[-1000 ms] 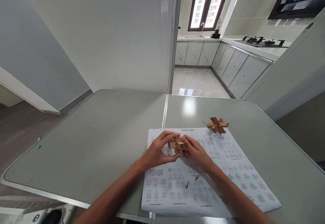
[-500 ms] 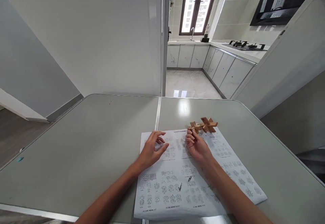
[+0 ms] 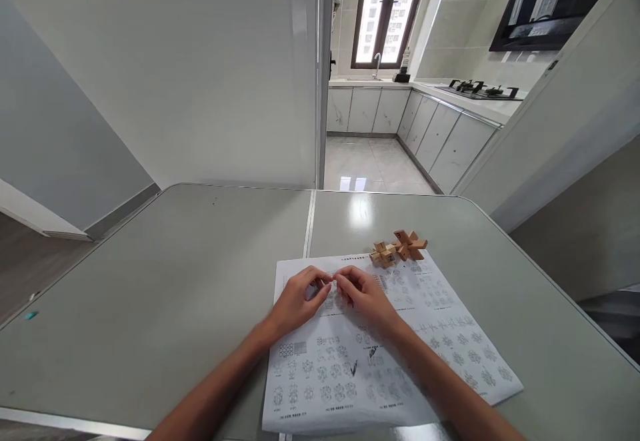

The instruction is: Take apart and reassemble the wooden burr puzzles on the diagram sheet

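Over the upper part of a printed paper sheet (image 3: 313,388), my left hand (image 3: 301,294) and my right hand (image 3: 364,296) meet at the fingertips. The left fingers are bent, with a gap showing between them and the thumb. On the right, thumb and fingers are drawn together; anything between them is hidden or too small to see. Just beyond my right hand, at the sheet's top edge, sits a small interlocking wooden puzzle (image 3: 383,254). Next to it is a darker, star-like wooden puzzle (image 3: 411,246).
The sheet, covered with line diagrams, lies on a grey-green table (image 3: 150,294) with a seam (image 3: 309,224) across it. A small teal object (image 3: 31,315) rests near the left table edge. Behind stand a pale wall (image 3: 225,81) and a kitchen with white cabinets (image 3: 365,110).
My right hand has left the lighter wooden puzzle and moved left to my left hand's fingertips. That puzzle stays at the sheet's top edge. The left hand has barely moved.
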`<state>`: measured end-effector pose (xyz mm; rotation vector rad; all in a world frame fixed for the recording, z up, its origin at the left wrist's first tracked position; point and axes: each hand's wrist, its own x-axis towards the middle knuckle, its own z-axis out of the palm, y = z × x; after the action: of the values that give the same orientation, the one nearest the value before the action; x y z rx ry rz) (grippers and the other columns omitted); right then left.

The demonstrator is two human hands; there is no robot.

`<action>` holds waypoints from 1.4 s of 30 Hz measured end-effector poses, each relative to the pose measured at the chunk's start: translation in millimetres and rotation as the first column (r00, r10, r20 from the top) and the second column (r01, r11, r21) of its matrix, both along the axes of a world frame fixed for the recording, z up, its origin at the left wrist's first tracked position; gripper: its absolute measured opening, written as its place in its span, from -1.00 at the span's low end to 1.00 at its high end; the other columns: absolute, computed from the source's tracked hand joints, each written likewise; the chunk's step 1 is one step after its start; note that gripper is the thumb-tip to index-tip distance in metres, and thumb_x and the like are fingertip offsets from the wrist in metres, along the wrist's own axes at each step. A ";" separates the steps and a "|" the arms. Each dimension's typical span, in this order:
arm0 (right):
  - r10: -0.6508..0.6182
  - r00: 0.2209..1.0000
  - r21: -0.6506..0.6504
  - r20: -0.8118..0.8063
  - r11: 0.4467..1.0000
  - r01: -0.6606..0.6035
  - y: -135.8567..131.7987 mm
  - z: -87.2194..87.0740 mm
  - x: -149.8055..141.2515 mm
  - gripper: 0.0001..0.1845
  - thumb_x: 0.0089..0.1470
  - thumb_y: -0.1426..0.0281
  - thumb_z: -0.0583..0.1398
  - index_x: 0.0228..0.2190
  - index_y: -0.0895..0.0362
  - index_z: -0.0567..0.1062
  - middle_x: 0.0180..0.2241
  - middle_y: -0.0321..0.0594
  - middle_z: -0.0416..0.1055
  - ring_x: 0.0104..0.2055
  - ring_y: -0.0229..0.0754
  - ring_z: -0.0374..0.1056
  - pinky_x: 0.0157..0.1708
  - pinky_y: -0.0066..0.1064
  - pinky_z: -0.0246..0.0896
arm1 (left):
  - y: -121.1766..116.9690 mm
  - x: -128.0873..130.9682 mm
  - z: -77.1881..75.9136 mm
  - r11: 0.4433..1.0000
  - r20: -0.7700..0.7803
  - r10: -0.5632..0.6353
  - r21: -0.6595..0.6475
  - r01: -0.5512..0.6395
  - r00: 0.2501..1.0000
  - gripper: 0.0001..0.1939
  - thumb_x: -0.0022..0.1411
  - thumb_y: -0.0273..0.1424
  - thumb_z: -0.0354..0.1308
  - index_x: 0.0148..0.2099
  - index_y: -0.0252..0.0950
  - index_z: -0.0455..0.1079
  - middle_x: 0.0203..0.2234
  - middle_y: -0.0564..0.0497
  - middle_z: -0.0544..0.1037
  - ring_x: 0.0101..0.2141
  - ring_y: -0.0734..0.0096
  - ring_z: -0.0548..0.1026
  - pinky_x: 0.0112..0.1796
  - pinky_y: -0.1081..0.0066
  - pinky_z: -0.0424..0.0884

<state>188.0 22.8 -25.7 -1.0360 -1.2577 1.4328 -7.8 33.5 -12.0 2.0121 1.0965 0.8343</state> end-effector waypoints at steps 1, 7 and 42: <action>0.013 0.999 0.024 0.037 1.000 -0.014 -0.9 -0.3 -1.0 -0.58 0.19 -0.02 0.29 -0.33 0.10 0.51 -0.51 -0.36 0.36 -0.54 -0.29 0.18 -0.52 -0.42 0.11 | 0.1 0.1 -0.3 1.000 0.000 -0.003 -0.002 0.003 1.000 -0.85 0.44 -0.30 0.12 -0.07 -0.20 0.49 -0.22 0.00 0.59 -0.22 0.32 0.54 -0.22 0.36 0.45; 0.019 0.996 0.056 0.086 0.998 -0.024 -0.9 -2.3 -1.3 -0.57 0.24 -0.03 0.23 -0.32 0.10 0.49 -0.49 -0.34 0.37 -0.53 -0.26 0.21 -0.49 -0.39 0.13 | 0.2 0.5 0.8 1.000 -0.007 -0.005 0.002 0.005 1.000 -0.83 0.45 -0.30 0.11 -0.09 -0.20 0.51 -0.24 0.00 0.60 -0.22 0.31 0.54 -0.18 0.34 0.45; -0.130 0.988 -0.087 -0.086 0.989 0.122 6.6 2.6 2.9 -0.60 0.15 0.04 0.27 -0.49 0.08 0.39 -0.59 -0.42 0.23 -0.60 -0.29 0.13 -0.58 -0.42 0.05 | 12.2 -11.2 -1.4 0.975 -0.205 0.053 0.222 -0.007 0.977 -0.83 0.35 -0.36 0.20 -0.01 -0.14 0.48 -0.03 -0.07 0.53 0.02 0.12 0.46 0.09 0.09 0.41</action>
<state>190.9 29.4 -23.1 -1.0732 -1.0569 1.4273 -19.0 45.7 -13.4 2.3165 1.1973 0.8022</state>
